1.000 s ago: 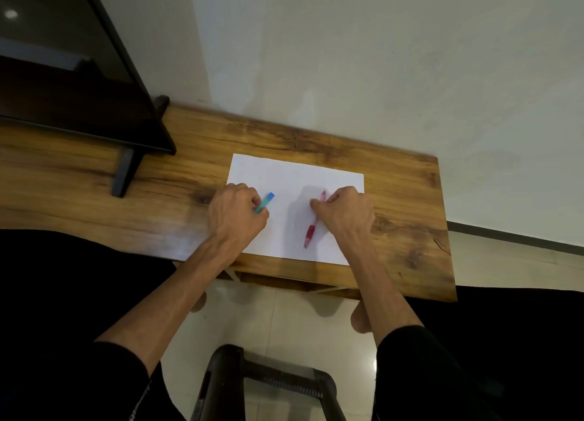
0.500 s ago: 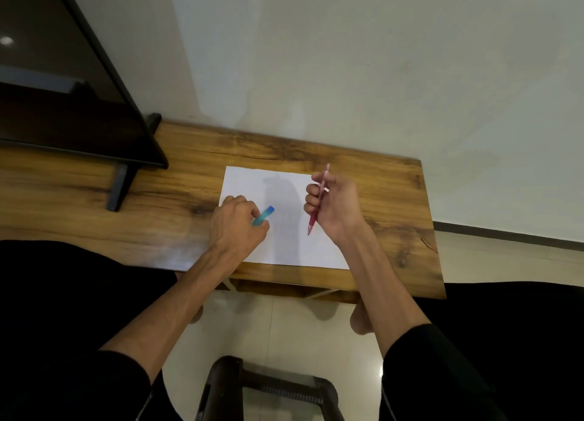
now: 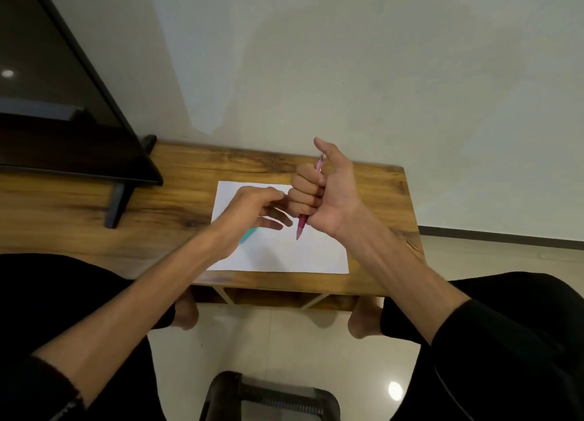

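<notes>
Right hand: the right hand (image 3: 319,193) is raised above the sheet, four fingers curled in a fist round the pink pen (image 3: 301,226), thumb sticking straight up, palm side turned toward the camera.
Pink pen: nearly upright in that fist. Its tip points down and hangs over the sheet without touching it, and its upper end shows beside the base of the thumb.
Left hand: the left hand (image 3: 249,209) reaches across toward the right fist with its fingers (image 3: 278,216) loosely stretched and spread, holding nothing. Its leading fingertips lie right at the fist's knuckles, and whether they touch cannot be told.
Teal marker: the teal marker (image 3: 249,234) lies flat on the sheet under the left wrist, which hides most of it.
Paper: a white sheet of paper (image 3: 300,256) lies flat on the tabletop, its near edge close to the front edge.
Tabletop: the wooden tabletop (image 3: 79,205) stands against a pale wall.
Screen: a dark flat screen (image 3: 47,104) stands at the far left on a black foot (image 3: 118,204), well apart from the sheet.
Below: two bare feet (image 3: 186,313) rest on the tiled floor under the front edge, with a dark stool (image 3: 268,398) at the bottom.
</notes>
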